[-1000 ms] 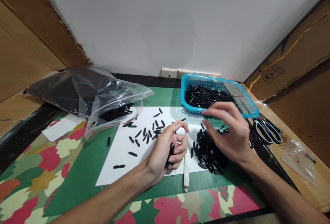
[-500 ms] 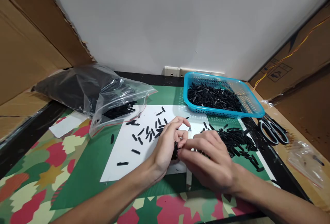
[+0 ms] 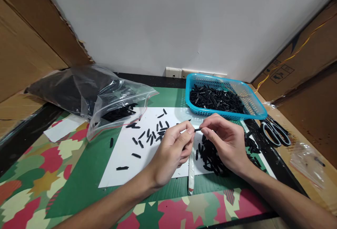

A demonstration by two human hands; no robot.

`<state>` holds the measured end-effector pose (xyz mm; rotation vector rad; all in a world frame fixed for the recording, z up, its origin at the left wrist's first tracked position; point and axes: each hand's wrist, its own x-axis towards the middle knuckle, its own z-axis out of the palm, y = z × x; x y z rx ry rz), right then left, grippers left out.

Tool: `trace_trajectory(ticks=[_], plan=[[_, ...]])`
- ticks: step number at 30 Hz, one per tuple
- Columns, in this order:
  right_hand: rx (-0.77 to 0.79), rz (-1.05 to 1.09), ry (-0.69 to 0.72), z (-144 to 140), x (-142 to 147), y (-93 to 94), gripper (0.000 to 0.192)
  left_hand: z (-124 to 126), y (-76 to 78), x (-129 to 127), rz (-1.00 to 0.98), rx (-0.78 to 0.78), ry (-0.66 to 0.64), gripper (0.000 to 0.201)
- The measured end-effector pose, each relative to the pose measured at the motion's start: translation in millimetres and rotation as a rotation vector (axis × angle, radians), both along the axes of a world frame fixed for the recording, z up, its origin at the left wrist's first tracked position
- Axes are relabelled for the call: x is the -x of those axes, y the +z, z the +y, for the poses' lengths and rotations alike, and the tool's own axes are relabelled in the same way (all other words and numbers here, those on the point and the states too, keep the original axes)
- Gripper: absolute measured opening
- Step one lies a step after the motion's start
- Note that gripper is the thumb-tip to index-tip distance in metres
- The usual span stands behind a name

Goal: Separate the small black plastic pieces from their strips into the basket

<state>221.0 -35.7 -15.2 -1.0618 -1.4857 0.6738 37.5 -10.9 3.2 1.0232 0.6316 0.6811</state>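
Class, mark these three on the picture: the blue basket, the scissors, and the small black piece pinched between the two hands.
blue basket [image 3: 259, 111]: head view, on its right rim.
scissors [image 3: 273, 130]: head view, on the handle loops.
small black piece [image 3: 197, 129]: head view, on its bare middle between the fingertips.

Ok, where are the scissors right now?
In the head view the scissors lie flat at the table's right edge, just right of the blue basket and beyond the right hand, which isn't touching them.

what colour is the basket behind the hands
Bright blue basket, holding black pieces; the head view shows it.
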Motion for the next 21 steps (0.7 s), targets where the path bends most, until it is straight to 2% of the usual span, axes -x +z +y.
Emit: trace_trajectory(ticks=[11,21], plan=[[0.035,0.007,0.048,-0.8,1.1,-1.6,0.01,2.2,-0.1,0.1,0.049,0.027,0.014,0.045],[0.014,0.031,0.044,-1.5,0.2,-1.0,0.002,2.6,-2.3,1.0,0.022,0.001,0.012,0.032]])
